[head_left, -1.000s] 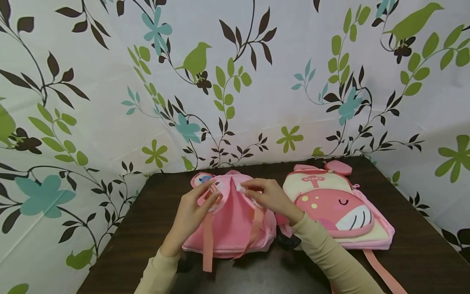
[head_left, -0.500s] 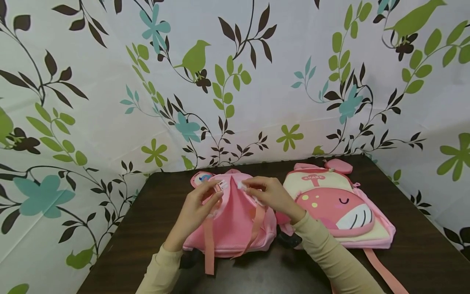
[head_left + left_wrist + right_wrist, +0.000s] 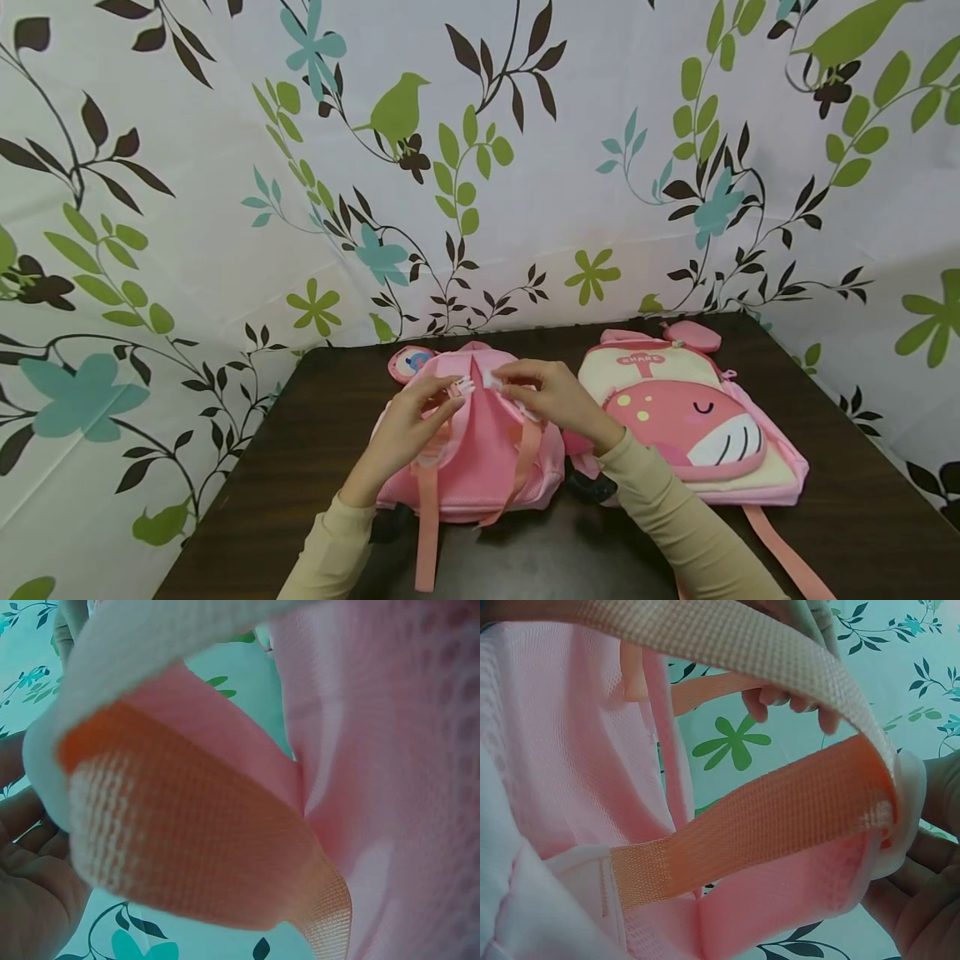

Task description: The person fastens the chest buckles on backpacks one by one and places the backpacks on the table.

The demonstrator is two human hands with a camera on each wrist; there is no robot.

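Note:
A pink backpack (image 3: 491,487) stands on the table with its strap side towards me. My left hand (image 3: 408,421) pinches a white pronged buckle half (image 3: 462,387) at the left shoulder strap. Opposite it, my right hand (image 3: 551,396) pinches a second white buckle half (image 3: 491,380) at the right strap, partly hidden by the fingers. A small gap separates the two halves. Orange webbing (image 3: 780,817) loops through a white plastic adjuster (image 3: 907,817) in the right wrist view. Similar orange webbing (image 3: 187,832) fills much of the left wrist view. One loose strap end (image 3: 427,533) hangs down in front.
Right of the pink backpack lies another backpack (image 3: 645,367), cream and pink with a whale-shaped pocket (image 3: 686,425). Its strap (image 3: 787,550) trails towards the front edge. A small round pouch (image 3: 411,363) sits behind the left shoulder. Patterned cloth rises behind the dark table (image 3: 285,467).
My left hand has moved right with its buckle half, narrowing the gap to the other half. The right hand stays nearly in place. The hanging strap end reaches a little lower.

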